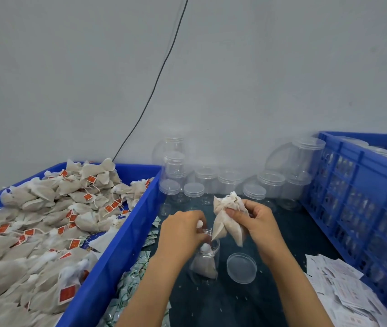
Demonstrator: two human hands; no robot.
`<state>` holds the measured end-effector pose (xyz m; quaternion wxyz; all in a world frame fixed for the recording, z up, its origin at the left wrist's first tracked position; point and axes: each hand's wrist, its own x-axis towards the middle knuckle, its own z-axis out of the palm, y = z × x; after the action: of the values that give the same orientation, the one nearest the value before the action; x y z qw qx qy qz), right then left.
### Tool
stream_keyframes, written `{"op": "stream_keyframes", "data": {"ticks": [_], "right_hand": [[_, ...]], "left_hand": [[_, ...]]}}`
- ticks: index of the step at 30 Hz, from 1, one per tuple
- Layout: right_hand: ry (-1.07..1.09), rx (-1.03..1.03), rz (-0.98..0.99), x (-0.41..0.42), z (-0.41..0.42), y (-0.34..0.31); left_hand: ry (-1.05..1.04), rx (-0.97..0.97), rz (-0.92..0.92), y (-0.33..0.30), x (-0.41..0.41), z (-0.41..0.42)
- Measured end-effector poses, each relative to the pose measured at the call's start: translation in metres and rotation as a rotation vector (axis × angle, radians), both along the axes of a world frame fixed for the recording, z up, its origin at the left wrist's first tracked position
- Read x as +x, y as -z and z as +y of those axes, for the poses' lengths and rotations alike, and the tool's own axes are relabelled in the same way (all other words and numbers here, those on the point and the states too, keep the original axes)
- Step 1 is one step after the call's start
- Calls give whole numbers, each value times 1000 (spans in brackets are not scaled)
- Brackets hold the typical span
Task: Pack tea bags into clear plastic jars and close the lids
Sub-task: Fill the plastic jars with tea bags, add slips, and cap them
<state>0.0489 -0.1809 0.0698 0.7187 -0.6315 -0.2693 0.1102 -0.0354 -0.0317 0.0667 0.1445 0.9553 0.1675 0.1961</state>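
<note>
Head view, near to far: open jar (205, 258) standing on dark mat (235, 300), one tea bag already inside, loose lid (241, 268) just beside. Left hand (183, 228) curled at jar mouth, pinching a bag's white top. Right hand (257, 218) gripping a bunch of bags (226, 217) above and right of jar. Risk: light jar tipping if pushed sideways, or bags slipping from bunch. Farther back: tray (107, 263) of bags, empty capped jars (193, 192), blue crate (357, 185).

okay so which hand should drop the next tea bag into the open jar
Probably the right hand: it already grips a bunch of tea bags just above the open jar. The left hand is busy at the jar's mouth, pushing a bag in.
</note>
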Motion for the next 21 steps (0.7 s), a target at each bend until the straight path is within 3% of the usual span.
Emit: {"op": "stream_keyframes", "data": {"ticks": [4,6,7,10,14,16,18,21], "right_hand": [[-20,-6,6,5,-2,-4],[-32,8,25,8,-3,-6],[-35,8,26,9,-4,-6],[-31,22,19,12,-7,-9],[-14,52,17,15,-11,-11],[-17,55,19,16,-12,-11],[-17,47,22,16,-12,-10],[-25,32,25,16,-11,-10]], "left_hand": [[43,-728,-241,-5,2,-6],[34,-1031,-192,-9,7,-11],[13,-1073,-131,-10,9,-12],[97,-842,7,-4,5,-8],[253,-202,76,-4,-9,0],[247,-11,138,-14,-11,2],[232,135,247,-21,-9,1],[248,139,342,-21,-3,-1]]}}
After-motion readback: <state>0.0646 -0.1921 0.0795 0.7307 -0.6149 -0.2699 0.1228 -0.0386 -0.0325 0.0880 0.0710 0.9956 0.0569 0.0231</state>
